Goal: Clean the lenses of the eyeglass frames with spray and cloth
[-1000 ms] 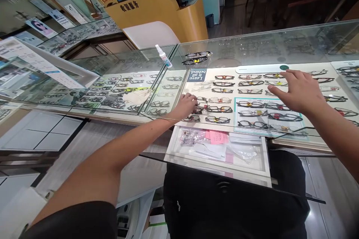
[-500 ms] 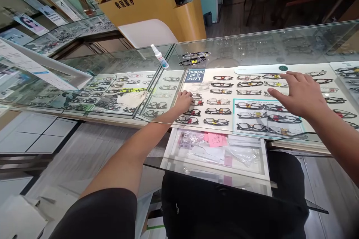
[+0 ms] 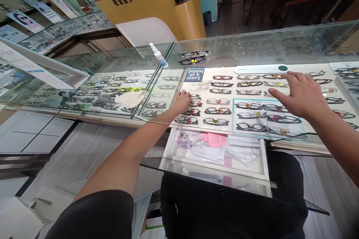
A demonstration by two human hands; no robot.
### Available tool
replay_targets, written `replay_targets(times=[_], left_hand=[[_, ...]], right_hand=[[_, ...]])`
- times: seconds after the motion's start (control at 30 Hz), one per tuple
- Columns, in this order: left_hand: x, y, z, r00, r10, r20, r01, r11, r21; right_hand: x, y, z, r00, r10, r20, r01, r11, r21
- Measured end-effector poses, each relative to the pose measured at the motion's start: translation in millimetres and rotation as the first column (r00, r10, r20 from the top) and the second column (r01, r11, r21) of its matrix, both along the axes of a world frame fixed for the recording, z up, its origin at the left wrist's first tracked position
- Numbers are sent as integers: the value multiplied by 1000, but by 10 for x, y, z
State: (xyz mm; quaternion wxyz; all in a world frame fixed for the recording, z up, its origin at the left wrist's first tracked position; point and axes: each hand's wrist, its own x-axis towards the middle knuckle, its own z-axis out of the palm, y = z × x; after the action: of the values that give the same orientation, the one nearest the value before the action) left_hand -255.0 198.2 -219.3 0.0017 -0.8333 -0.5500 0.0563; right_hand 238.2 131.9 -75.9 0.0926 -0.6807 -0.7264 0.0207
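Eyeglasses [image 3: 217,110] lie in rows in the display, several bearing yellow, orange or red stickers. My left grip [image 3: 183,101] sits at the upper left of the nearest column, fingers curled downward just beside the frames with red stickers [image 3: 191,112]. Fingertips partly hidden; cannot tell whether they hold, or even touch, anything.

My right grip [image 3: 303,93] is spread wide, palm down, thumb well away from the fingers, holding nothing visible. It lies over the right-hand rows, beyond the upper right of a turquoise-bordered panel [image 3: 234,117] that carries six frames. Contact with the glass surface [image 3: 252,52]: cannot tell.

Toward the far edge of the surface: two dark frames [image 3: 193,60], close together, and a white spray bottle [image 3: 159,55] to their left. A blue sign [image 3: 194,74], its lettering inverted to me, is between them and my left grip. Pale cloth [image 3: 129,98] farther left.

Below the display, before me, an open white drawer [image 3: 168,149] contains pink paper [image 3: 216,139] and clear plastic [image 3: 244,155].
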Motion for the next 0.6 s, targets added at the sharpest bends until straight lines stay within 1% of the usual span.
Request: replay_targets(times=[0.13,0.3,0.37,0.6], left_hand=[[6,-11,6,999,20,42,-20,1000,7],[14,-14,71,990,61,126,-67,996,50],[20,15,78,985,75,156,-83,996,44],[56,168,-40,977,76,200,-70,997,-37]], right_hand=[[2,3,-11,1000,-6,14,6,1000,9],[2,7,-13,1000,-1,11,1,1000,2],[-3,4,-9,1000,-1,6,1,1000,-3],[-11,0,-4,1000,-8,-10,8,1000,-6]])
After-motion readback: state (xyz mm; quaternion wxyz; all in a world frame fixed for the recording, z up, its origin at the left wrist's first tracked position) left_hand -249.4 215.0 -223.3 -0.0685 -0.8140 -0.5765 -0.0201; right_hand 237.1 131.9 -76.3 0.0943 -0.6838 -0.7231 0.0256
